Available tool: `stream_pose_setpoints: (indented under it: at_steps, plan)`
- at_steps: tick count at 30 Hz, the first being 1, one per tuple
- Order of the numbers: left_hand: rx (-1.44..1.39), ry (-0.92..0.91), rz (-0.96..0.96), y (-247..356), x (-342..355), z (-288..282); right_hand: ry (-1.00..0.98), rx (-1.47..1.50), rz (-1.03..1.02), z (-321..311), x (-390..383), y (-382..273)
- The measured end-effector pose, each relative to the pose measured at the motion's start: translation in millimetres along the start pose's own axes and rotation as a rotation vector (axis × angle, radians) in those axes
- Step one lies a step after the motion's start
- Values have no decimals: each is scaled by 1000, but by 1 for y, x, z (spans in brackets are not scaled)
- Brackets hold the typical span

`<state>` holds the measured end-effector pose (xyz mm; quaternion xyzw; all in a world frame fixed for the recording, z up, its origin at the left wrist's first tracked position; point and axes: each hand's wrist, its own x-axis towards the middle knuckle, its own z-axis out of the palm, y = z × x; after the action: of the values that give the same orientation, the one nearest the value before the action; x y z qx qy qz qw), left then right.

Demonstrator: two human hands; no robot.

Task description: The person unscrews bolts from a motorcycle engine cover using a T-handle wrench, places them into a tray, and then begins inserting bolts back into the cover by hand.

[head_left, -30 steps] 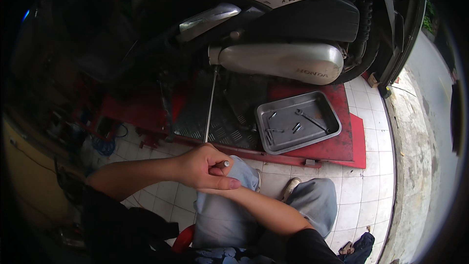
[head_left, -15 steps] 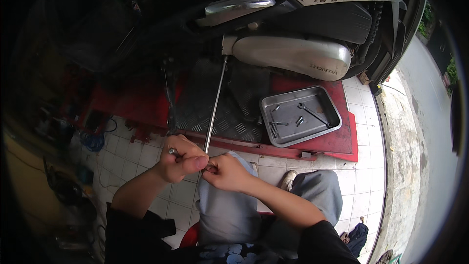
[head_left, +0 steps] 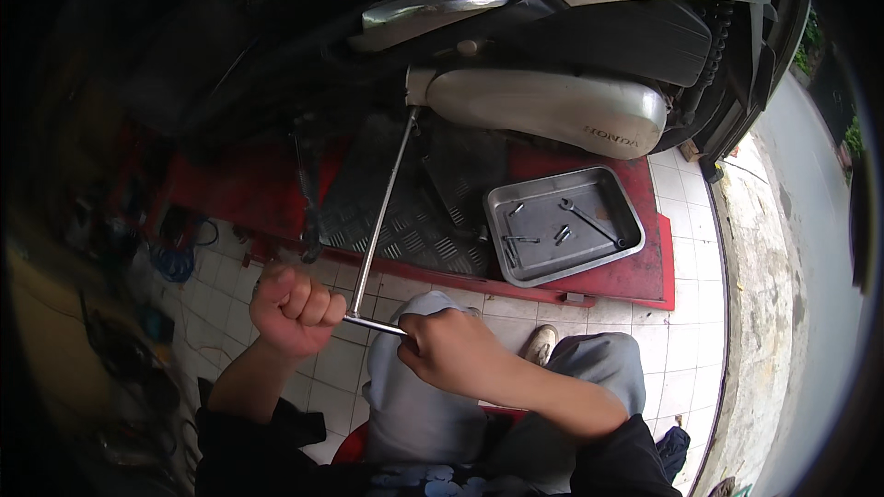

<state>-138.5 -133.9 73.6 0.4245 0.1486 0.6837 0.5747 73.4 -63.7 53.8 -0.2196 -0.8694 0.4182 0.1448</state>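
A long steel T-handle wrench (head_left: 380,228) runs from my hands up to the motorcycle's silver side cover (head_left: 552,110); its far end meets the underside of the cover's front end. My left hand (head_left: 296,310) is wrapped in a fist round the left end of the crossbar. Round the crossbar's right end, my right hand (head_left: 451,350) is closed with its knuckles up. Between the two hands a short stretch of the bar shows, with the shaft joining it beside my left fist. Whatever fastener sits at the wrench's tip is hidden.
On the red lift platform (head_left: 645,269), a metal tray (head_left: 502,262) holds a combination wrench (head_left: 594,224) and several small bolts. A black tread plate (head_left: 433,244) lies left of it. Dark levers hang under the motorcycle. White floor tiles surround my knees.
The wrench's handle end has swung left and slightly down. My hands have spread apart, the left one moving left and the right one right, baring the crossbar between them.
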Motion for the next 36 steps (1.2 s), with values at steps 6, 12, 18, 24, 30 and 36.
stream_pose_setpoints:
  at_steps: [6, 12, 18, 24, 30, 36]
  plan:
    - [13, -21, 60, 1, -11, -31, 35, -17, -22, 29, 19, 8]
    - [-1, 89, 59, 2, -6, -9, 78, 74, -38, 29, 17, 4]
    - [-135, 207, 106, -3, -6, -3, -77, 509, 5, 15, 18, 11]
    - [1263, 959, 828, -15, -6, 31, 50, 392, -10, 11, 9, -3]
    - [2235, -169, 23, -6, 1, 77, 96, 589, 14, 2, 1, 3]
    - [2148, -321, 150, 5, 5, 59, 178, 875, -14, 25, 6, 15]
